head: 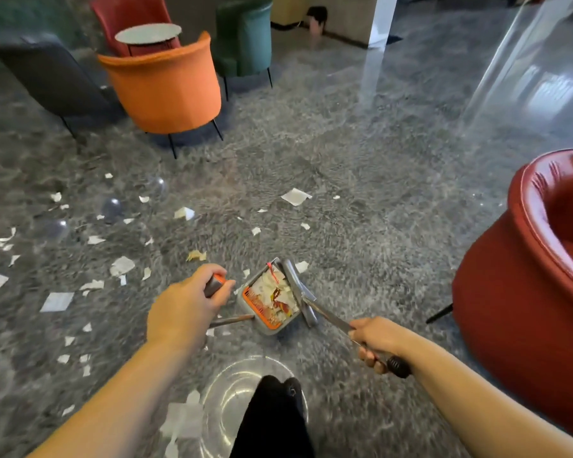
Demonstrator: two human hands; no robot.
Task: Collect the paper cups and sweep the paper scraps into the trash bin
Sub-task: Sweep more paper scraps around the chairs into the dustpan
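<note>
A lounge with a glossy, grey-veined floor (328,153), littered with white paper scraps (57,301), mostly to the left and ahead.

The dustpan (272,300) sits on the floor just ahead of the person, between the two hands, and is already well filled with white and red-printed scraps. Its orange-edged rear wall lies toward the person and to the left, and its mouth faces away and to the right, where the broom head (296,290) lies along the lip. The left hand (186,309) is curled round the top of the dustpan handle (216,284), a grey tube with an orange tip. The right hand (376,342) is wrapped round the broom shaft (331,317), which runs from the black end by the wrist forward and left to the head.

This looks like the sweeping step, with much paper left. The next move probably calls for shifting the pan left toward the thicker litter, mouth turned to face it, and drawing the broom toward it.

An orange chair (166,90) stands ahead, a red armchair (526,285) at right. Transparent rounded shapes lie among the left-hand litter; whether they are cups I cannot tell. No trash bin shows.
</note>
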